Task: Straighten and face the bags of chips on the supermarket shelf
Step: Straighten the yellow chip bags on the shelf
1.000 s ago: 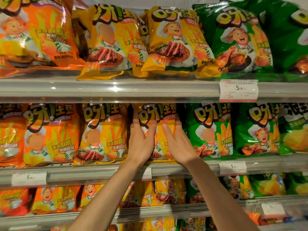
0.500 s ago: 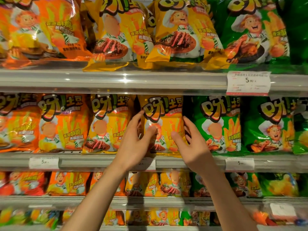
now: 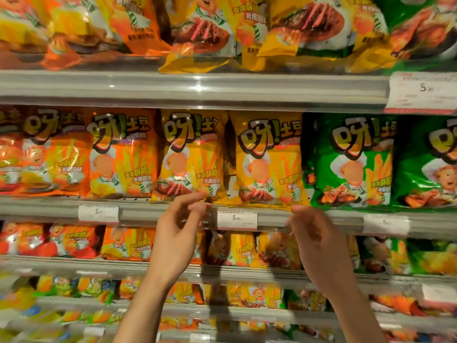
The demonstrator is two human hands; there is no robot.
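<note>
Two yellow chip bags stand upright and face forward on the middle shelf: one (image 3: 190,157) on the left, the other (image 3: 269,159) on the right, with a dark gap between them. Orange bags (image 3: 123,154) stand to their left and green bags (image 3: 351,159) to their right. My left hand (image 3: 178,233) hovers just below the left yellow bag, fingers loosely curled, holding nothing. My right hand (image 3: 314,241) hangs below the right yellow bag's lower corner, fingers relaxed, also holding nothing. Both hands are in front of the shelf rail (image 3: 148,214).
The shelf above holds leaning orange, yellow and green bags (image 3: 205,33) that overhang its rail. Price tags (image 3: 237,218) sit on the rails. Lower shelves carry more orange, yellow and green bags (image 3: 128,243). The picture is blurred by motion.
Both hands have let go of the right yellow bag and dropped to below the shelf rail. The view has tilted down, so the shelves appear higher.
</note>
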